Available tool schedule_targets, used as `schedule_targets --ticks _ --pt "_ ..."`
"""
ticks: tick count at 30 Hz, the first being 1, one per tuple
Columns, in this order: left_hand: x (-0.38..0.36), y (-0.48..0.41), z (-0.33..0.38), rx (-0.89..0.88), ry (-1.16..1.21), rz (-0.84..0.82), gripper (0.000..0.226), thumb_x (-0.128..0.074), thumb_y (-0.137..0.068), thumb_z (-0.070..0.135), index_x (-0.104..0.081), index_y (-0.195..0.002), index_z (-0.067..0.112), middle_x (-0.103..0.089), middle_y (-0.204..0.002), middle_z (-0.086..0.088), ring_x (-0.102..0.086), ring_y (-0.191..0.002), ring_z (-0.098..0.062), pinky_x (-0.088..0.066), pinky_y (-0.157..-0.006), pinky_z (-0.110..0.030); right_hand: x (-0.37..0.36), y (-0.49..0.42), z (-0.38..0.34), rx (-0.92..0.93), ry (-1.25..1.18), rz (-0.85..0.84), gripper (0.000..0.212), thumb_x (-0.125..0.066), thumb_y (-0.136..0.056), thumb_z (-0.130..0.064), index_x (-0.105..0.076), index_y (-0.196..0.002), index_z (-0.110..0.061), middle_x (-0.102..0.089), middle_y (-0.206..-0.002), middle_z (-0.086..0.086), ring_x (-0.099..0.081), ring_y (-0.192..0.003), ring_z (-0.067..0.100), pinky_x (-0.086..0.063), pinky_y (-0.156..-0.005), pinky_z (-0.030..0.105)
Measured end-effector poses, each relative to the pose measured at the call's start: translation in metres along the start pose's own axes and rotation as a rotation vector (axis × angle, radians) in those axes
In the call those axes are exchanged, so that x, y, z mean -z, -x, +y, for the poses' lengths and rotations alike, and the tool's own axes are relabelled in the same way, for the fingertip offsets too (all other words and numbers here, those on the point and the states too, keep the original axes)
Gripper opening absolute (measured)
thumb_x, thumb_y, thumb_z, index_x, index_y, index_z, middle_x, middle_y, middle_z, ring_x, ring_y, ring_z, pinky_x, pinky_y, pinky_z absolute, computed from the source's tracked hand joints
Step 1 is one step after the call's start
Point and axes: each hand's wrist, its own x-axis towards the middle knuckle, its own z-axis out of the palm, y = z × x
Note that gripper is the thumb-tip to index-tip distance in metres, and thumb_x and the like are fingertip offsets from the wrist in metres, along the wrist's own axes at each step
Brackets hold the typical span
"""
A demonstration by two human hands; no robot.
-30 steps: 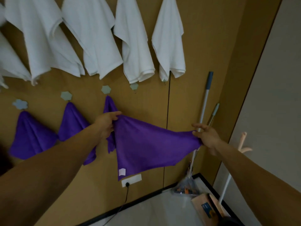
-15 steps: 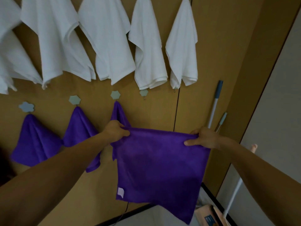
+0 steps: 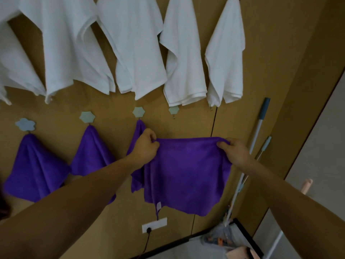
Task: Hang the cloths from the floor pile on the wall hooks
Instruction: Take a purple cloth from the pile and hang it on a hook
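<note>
On the tan wooden wall (image 3: 261, 53), a row of white terry towels (image 3: 130, 45) hangs along the top. Below them runs a line of pale blue-green flower-shaped hooks. The leftmost hook (image 3: 25, 124) carries a draped purple microfibre cloth (image 3: 33, 171); the second hook (image 3: 87, 116) carries another purple cloth (image 3: 91, 152). The third hook (image 3: 138, 111) holds a third purple cloth (image 3: 139, 129), partly hidden behind the left hand (image 3: 146, 146). The fourth hook (image 3: 173, 109) is bare, just under the towel hems.

The left hand is closed into a pinch on the upper left corner of a square purple microfibre cloth with a small white tag (image 3: 186, 174). The right hand (image 3: 235, 152) is curled around its upper right corner. Between them the top edge runs nearly level, below the bare hook, and the cloth hangs flat in front of the wall.

To the right, a white mop handle with a grey-blue grip (image 3: 260, 124) leans against the wall. Low down sits a white wall socket (image 3: 154, 225).
</note>
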Motion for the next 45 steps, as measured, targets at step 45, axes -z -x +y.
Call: schedule_targets --ticks 45 --pt "-0.129 -0.141 -0.059 0.433 0.118 0.376 0.05 -0.064 -0.087 0.046 -0.054 -0.052 0.012 -0.053 -0.044 0.008 -0.049 -0.043 -0.003 -0.035 -0.038 -0.01 -0.155 -0.206 0.022 0.029 -0.059 -0.173 0.022 -0.067 -0.083 -0.044 -0.055 -0.072 -0.029 -0.064 -0.077 -0.009 -0.059 -0.07 0.007 -0.048 -0.061 0.024"
